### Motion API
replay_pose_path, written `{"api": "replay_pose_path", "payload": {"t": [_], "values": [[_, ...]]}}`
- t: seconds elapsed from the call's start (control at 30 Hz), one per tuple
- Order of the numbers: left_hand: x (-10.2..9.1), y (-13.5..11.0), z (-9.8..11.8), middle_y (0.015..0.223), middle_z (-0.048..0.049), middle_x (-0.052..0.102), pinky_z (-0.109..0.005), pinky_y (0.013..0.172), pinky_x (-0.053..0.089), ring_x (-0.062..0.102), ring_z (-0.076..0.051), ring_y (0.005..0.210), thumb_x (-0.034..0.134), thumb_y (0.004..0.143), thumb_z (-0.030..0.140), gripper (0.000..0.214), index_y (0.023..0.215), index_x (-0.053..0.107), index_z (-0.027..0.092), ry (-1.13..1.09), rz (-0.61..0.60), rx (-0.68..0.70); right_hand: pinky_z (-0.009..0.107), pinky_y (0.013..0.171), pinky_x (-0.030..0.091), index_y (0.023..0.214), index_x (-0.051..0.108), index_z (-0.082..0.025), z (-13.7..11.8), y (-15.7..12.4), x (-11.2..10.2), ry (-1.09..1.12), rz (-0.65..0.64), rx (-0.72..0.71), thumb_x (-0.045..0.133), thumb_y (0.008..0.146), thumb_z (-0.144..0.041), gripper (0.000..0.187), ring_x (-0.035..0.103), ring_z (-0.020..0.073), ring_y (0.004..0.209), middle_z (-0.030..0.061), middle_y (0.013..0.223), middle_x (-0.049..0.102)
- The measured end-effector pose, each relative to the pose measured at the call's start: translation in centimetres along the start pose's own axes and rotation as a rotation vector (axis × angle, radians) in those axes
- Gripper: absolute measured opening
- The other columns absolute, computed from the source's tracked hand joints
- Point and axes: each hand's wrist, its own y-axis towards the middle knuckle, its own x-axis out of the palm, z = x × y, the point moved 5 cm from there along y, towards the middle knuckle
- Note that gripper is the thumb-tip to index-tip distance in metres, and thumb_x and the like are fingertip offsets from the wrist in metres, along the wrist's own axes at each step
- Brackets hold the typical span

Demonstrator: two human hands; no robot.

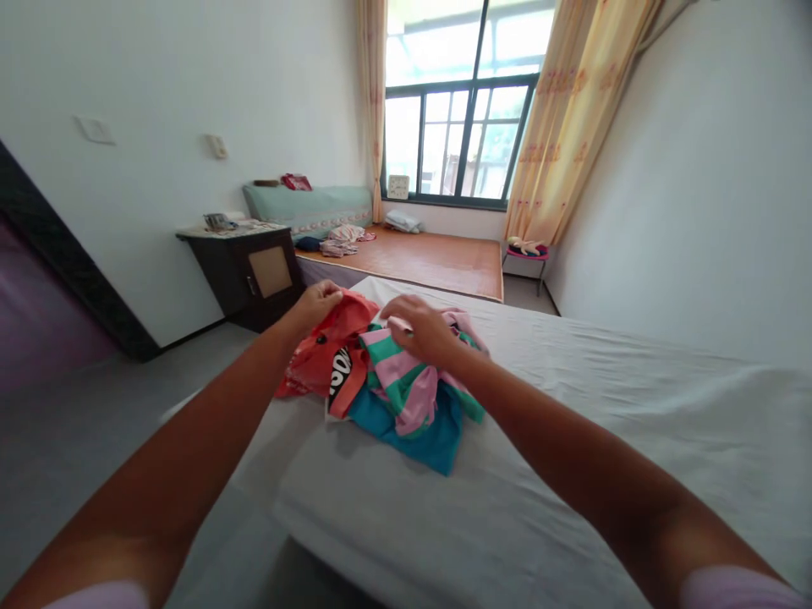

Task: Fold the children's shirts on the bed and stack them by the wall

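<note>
My left hand (322, 302) pinches the rim of a red plastic bag (310, 362), which lies crumpled on the bed's near left part. My right hand (415, 324) is curled over a pink-and-green striped garment (397, 365), with a bit of pink cloth showing at its fingers. Under the striped cloth lies a blue garment (437, 436). Beside the bag, an orange and black panel with white lettering (341, 370) shows; I cannot tell which piece it belongs to. More pink fabric (462, 321) is bunched beyond my right wrist.
A white sheet (571, 381) covers the bed. Behind it stands a second bed with a brown mat (431, 258), with folded clothes (342, 241) at its left. A dark cabinet (254, 275) stands left, a pink stool (539, 254) right, below the curtain (551, 127).
</note>
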Motion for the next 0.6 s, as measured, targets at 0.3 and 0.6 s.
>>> {"api": "replay_pose_path", "payload": {"t": [0.3,0.6], "values": [[-0.4,-5.6,-3.3,0.126,-0.0095,0.059,-0.034,0.096,0.044,0.053,-0.025,0.117,0.054,0.078,0.063,0.064,0.124,0.056,0.018,0.214,-0.217,0.083,0.039,0.093,0.040,0.116,0.057,-0.024,0.9,-3.0,5.4,-0.298,-0.469,0.030,0.056,0.077,-0.016,0.040,0.048,0.0252,0.117,0.0059,0.127,0.058],[2.0,-10.3,-1.6,0.143,-0.0098,0.040,-0.041,0.110,0.031,0.033,-0.030,0.136,0.065,0.075,0.045,0.035,0.101,0.062,0.022,0.536,-0.457,0.339,0.041,0.092,0.037,0.124,0.052,-0.021,4.8,-1.6,2.2,-0.471,-0.125,0.298,0.038,0.090,-0.012,0.037,0.045,0.0277,0.119,0.0130,0.130,0.055]]}}
